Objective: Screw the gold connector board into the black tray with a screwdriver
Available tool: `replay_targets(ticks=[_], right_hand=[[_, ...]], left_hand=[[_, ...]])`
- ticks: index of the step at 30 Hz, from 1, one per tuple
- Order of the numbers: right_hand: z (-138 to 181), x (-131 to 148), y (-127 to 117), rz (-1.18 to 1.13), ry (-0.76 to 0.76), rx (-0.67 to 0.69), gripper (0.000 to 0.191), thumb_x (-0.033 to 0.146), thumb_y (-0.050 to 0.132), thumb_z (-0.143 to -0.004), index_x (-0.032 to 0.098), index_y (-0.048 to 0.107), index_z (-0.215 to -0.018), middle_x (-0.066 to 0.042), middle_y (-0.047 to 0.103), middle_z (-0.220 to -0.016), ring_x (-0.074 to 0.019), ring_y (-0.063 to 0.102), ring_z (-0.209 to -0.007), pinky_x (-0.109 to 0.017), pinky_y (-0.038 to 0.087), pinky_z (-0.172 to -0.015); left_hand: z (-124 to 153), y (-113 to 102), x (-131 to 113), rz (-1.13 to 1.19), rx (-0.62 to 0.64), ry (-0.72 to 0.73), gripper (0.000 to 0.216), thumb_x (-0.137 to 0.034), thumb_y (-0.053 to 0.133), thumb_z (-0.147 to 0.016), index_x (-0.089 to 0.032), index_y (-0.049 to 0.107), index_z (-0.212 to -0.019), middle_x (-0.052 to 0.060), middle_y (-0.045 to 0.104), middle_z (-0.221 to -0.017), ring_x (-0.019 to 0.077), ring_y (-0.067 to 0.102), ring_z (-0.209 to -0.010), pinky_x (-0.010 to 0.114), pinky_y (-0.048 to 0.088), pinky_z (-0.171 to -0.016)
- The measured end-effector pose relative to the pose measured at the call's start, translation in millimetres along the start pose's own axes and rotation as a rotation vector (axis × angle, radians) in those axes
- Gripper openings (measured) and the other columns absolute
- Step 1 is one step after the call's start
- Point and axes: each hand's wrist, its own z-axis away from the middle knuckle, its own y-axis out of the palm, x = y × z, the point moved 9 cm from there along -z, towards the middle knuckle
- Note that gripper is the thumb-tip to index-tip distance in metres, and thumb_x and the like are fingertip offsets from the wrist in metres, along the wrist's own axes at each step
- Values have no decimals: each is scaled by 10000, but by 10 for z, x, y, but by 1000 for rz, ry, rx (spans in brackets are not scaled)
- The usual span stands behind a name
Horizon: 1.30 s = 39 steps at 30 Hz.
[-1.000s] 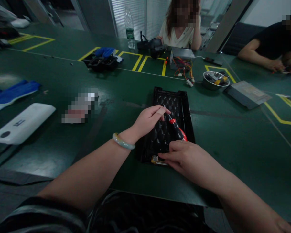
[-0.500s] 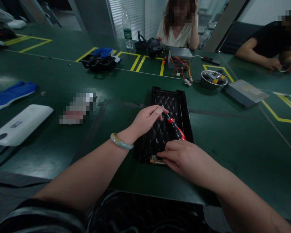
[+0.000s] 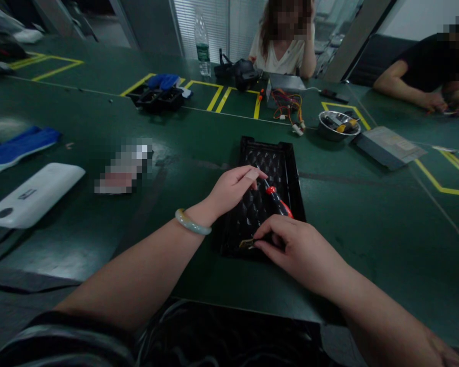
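Note:
A black tray [image 3: 248, 204] with a quilted, shiny floor lies lengthwise before me. Over its left side reaches my left hand [image 3: 231, 189], fingers together and thumb drawn in, closed at the metal shaft of a red and black screwdriver [image 3: 278, 200]; the exact contact is partly hidden. The screwdriver slants across the tray, handle end toward me and partly behind my other hand. At the tray's near end, my right hand [image 3: 290, 239] pinches a small circuit board [image 3: 246, 243] with a yellowish edge between thumb and fingertips. The board is tilted, and fingers cover part of it.
A white device [image 3: 34, 196] and blue gloves [image 3: 23, 145] lie left. Farther back are a black parts tray [image 3: 158, 99], a water bottle [image 3: 202, 48], a power supply with cables [image 3: 286, 84], a metal bowl [image 3: 338, 127] and a grey panel [image 3: 390, 148]. Two people sit across.
My right hand has tipped the circuit board up from its flat position at the tray's near edge and shifted it slightly away from me. The left hand and screwdriver stay nearly where they were.

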Motion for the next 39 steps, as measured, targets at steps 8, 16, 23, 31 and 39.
replay_targets(ticks=[8, 16, 23, 31, 39], right_hand=[[34, -82, -24, -303, 73, -28, 401, 207, 531, -933, 377, 551, -1296, 45, 611, -1008, -49, 626, -699, -237, 512, -698], [30, -203, 5, -120, 246, 14, 183, 298, 615, -892, 253, 551, -1058, 59, 687, -826, -88, 616, -632, -250, 450, -602], [71, -58, -131, 322, 108, -23, 93, 287, 650, -873, 211, 636, -925, -42, 629, -1044, -169, 624, -839, -337, 504, -760], [37, 80, -25, 515, -118, -2, 223, 275, 598, -931, 279, 670, -1142, -18, 640, -1059, -209, 625, -897, -383, 516, -778], [55, 223, 50, 627, -300, -23, 157, 262, 575, -962, 225, 727, -949, -16, 665, -901, -187, 601, -800, -362, 469, -738]], left_hand=[[-2, 11, 11, 9, 5, -2, 392, -394, 385, -1046, -192, 721, -1063, 7, 623, -810, 143, 609, -801, 279, 467, -786], [4, -1, -22, -1, 5, -1, 388, -379, 390, -1048, -182, 725, -1065, 9, 626, -813, 145, 611, -805, 287, 466, -798], [5, 0, -16, -23, 8, 9, 396, -384, 369, -1051, -198, 718, -1069, 14, 631, -824, 151, 616, -815, 295, 480, -810], [4, 5, -27, -28, 5, 15, 389, -371, 376, -1048, -190, 720, -1062, 12, 627, -814, 147, 613, -802, 288, 476, -788], [2, 7, -42, -34, 13, 19, 379, -360, 382, -1047, -190, 721, -1061, 11, 630, -811, 149, 612, -806, 288, 474, -788]])
